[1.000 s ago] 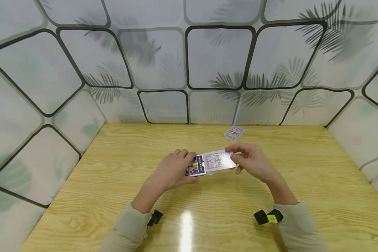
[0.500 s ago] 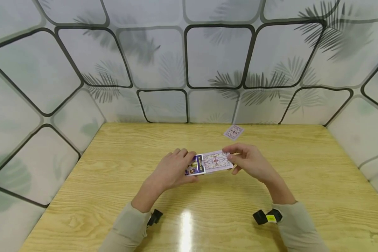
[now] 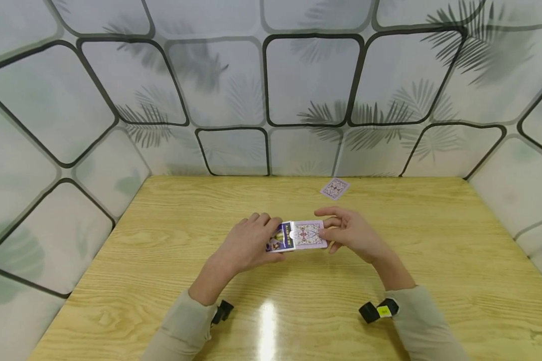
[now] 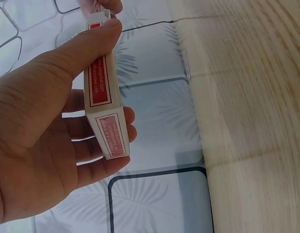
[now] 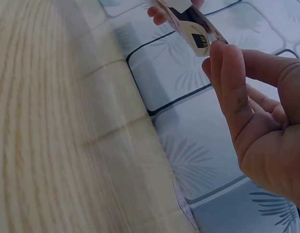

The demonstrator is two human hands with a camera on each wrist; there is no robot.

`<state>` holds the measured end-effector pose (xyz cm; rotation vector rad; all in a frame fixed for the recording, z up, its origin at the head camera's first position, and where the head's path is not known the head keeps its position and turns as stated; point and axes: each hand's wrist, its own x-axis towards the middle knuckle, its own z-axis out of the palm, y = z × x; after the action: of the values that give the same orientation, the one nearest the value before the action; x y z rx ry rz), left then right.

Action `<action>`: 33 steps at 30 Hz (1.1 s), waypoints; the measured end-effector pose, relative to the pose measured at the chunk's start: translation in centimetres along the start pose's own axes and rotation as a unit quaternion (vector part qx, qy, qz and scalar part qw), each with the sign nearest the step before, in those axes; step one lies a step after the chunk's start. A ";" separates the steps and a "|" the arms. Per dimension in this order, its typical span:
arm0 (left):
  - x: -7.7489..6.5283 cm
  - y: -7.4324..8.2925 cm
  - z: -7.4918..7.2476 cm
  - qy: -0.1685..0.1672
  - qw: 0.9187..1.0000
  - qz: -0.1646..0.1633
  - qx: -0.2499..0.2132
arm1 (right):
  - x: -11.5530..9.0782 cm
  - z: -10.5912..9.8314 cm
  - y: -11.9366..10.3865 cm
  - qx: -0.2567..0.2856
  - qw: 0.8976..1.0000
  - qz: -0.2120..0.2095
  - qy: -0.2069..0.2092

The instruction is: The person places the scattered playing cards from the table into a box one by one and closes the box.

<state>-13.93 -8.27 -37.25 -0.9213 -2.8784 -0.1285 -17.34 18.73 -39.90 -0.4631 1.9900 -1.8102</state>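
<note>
My left hand [image 3: 248, 243] grips a card box [image 3: 281, 237], fingers along its far side and thumb on the near side. Blue and purple print covers the box's top; in the left wrist view its narrow side [image 4: 100, 82] is white with a red panel. Playing cards [image 3: 308, 234] with a purple-patterned back stick out of the box's right end. At their outer end, my right hand [image 3: 354, 233] pinches them, thumb on top and the index finger stretched out above the far corner. How many cards are out cannot be told.
A single playing card [image 3: 335, 188] lies face down near the back edge of the wooden table [image 3: 185, 200]. Behind and beside the table hangs patterned cloth [image 3: 313, 80]. Black devices [image 3: 379, 311] sit on both wrists.
The cards have slid left, deeper into the box, and line up straighter with it. My right hand has moved left with them, its index finger lifting off the corner. The left hand stays put.
</note>
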 end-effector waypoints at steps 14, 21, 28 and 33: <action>0.0 0.1 0.0 -0.001 1.000 0.002 0.000 | 0.0 -0.3 0.7 0.072 0.997 -0.005 -0.003; 0.0 0.1 -0.1 0.002 1.000 0.004 0.002 | 0.1 -0.2 0.9 0.057 0.998 -0.015 -0.009; 0.0 0.1 -0.1 0.003 1.000 0.005 0.001 | 0.3 0.9 0.6 -0.025 0.999 -0.019 0.019; -0.1 0.1 -0.1 0.003 1.000 0.006 0.002 | 0.4 1.2 0.8 -0.063 0.998 -0.012 0.023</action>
<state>-13.81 -8.22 -37.20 -0.9361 -2.8666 -0.1249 -17.10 17.59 -40.82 -0.4885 2.1469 -1.7305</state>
